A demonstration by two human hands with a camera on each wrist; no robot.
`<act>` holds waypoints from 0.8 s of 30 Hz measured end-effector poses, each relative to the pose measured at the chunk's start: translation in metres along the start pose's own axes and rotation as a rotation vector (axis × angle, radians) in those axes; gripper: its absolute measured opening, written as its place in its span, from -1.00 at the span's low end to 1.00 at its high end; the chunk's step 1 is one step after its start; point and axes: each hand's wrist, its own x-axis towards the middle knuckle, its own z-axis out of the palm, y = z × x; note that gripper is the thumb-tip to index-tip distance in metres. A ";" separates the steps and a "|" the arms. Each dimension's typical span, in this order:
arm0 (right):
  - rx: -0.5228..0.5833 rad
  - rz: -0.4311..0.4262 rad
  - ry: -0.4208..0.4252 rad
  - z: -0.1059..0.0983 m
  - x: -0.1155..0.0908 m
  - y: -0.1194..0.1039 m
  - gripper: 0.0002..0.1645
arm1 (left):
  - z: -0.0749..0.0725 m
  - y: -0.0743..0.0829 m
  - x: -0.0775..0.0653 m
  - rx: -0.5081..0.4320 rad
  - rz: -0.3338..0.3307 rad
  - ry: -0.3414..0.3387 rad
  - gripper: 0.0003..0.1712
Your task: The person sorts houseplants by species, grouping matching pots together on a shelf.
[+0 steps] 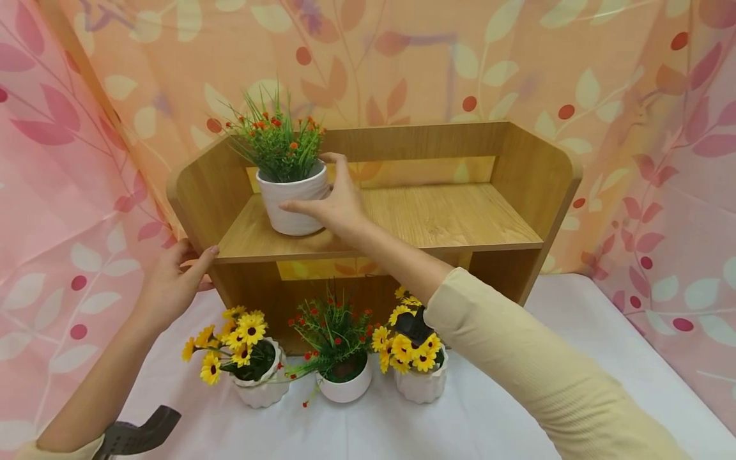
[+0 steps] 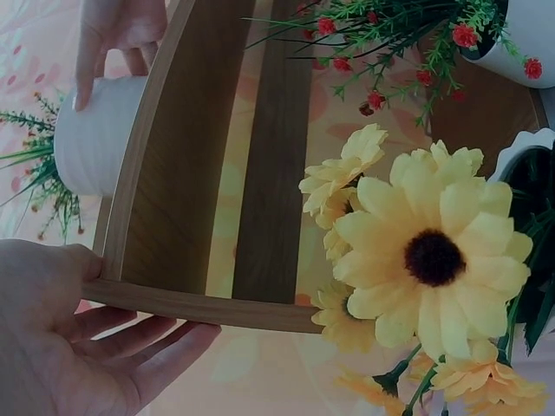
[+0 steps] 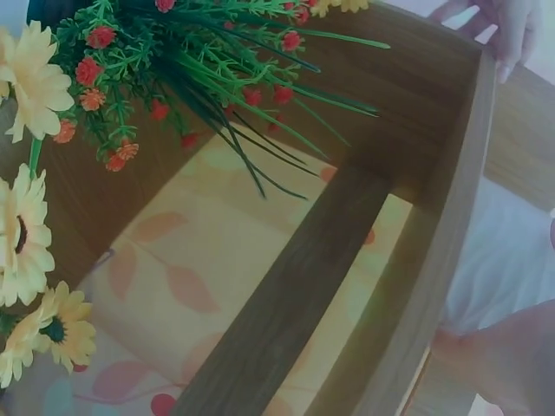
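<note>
1. Right hand (image 1: 344, 207): thumb and fingers gripped the white pot (image 1: 290, 203), upright at the left end of the wooden shelf's (image 1: 443, 217) upper board.
2. Left hand (image 1: 169, 281): thumb and fingers clasped the shelf's left edge.
3. Foreground: a red-flowered pot (image 1: 347, 383) stood between two yellow-flowered pots (image 1: 422, 384) on white cloth (image 1: 483, 415).

Three plants stand in a row on the white-covered counter (image 1: 489, 421): a fluted pot of yellow flowers (image 1: 261, 393) at left, a smooth white pot of red-flecked greenery (image 1: 347, 388) in the middle, another fluted yellow-flowered pot (image 1: 421, 385) at right. A stem from the middle one strays leftward, though whether it touches its neighbour I can't quite tell. Behind hangs an orange leaf-print curtain (image 1: 546, 64), with pink leaf-print cloth (image 1: 57, 223) at either side.
</note>
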 end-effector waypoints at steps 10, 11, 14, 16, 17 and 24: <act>-0.035 0.120 0.000 -0.014 -0.011 -0.011 0.11 | -0.001 -0.001 0.001 0.006 -0.001 -0.003 -0.23; -0.037 0.124 0.000 -0.016 -0.013 -0.011 0.10 | -0.001 -0.001 0.002 0.011 -0.002 -0.004 -0.23; -0.035 0.129 0.001 -0.022 -0.019 -0.010 0.07 | 0.000 0.000 0.002 0.029 -0.008 -0.006 -0.23; -0.043 0.128 0.001 -0.026 -0.024 -0.010 0.04 | 0.000 0.001 0.003 0.040 -0.012 -0.008 -0.23; -0.047 0.124 0.000 -0.027 -0.027 -0.009 0.02 | 0.000 0.002 0.003 0.042 -0.014 -0.008 -0.23; -0.010 0.088 -0.016 -0.036 -0.046 -0.008 -0.07 | 0.002 0.003 0.003 0.055 -0.008 0.003 -0.25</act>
